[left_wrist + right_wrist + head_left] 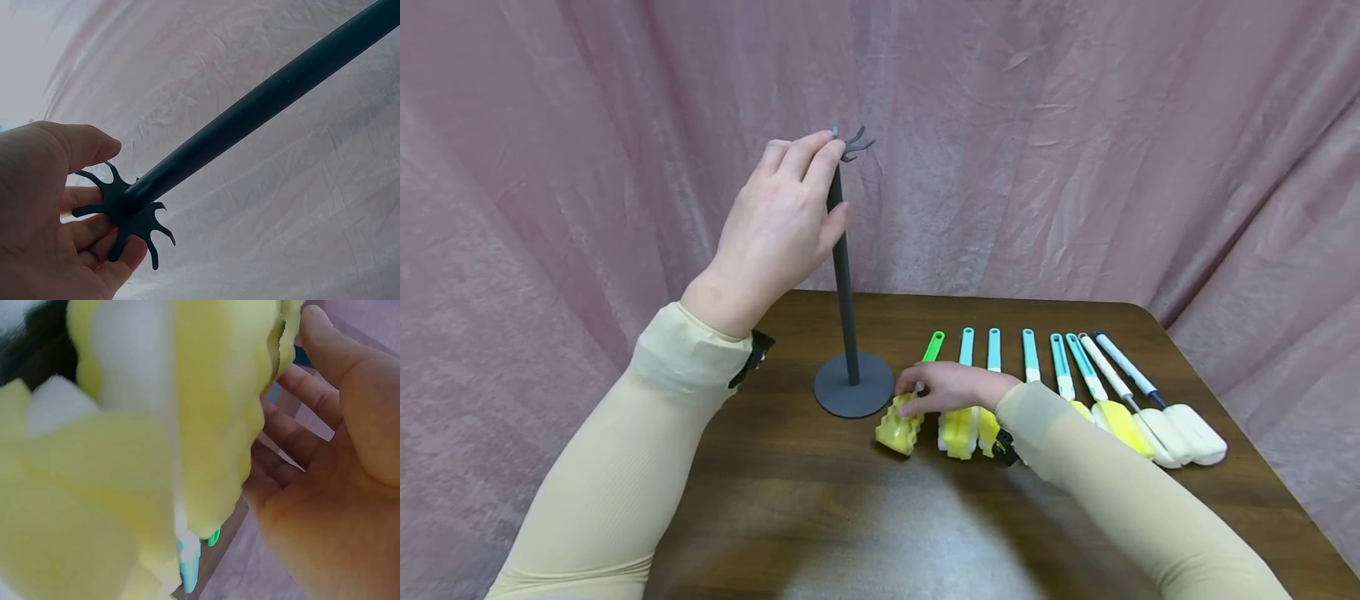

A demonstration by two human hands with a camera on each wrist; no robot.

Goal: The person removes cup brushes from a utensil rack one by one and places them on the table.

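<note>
Left hand (782, 221): upper centre-left of the head view, fingers curled round the top of the stand pole, thumb on the near side; fingertips (94, 147) against the hooks in the left wrist view.

Stand (846, 275): matte dark grey, slim round pole rising from a flat disc base (853, 385) at frame centre; crown of short curved hooks (128, 215) at the top, splayed like a star.

Right hand (951, 387): centre of the head view, low over the table, fingers bent loosely onto the leftmost brush at the junction of head and handle; in the right wrist view fingers (300, 419) half-curled beside the foam, full closure cannot be told.

Leftmost sponge brush (902, 427): lumpy yellow foam head, ridged, soft-looking; bright green flat plastic handle (933, 345) pointing toward the frame top, just right of the stand base.

Row of sponge brushes (1075, 392): centre-right, lying side by side, heads toward the viewer; teal and white handles, yellow and white foam heads, rightmost heads smooth and oblong.

Table (790, 500): dark brown wood grain, rounded corner at right.

Backdrop (1075, 150): dusty pink cloth, creased, velvety.

Sleeves (625, 467): pale cream, fine ribbed knit.
</note>
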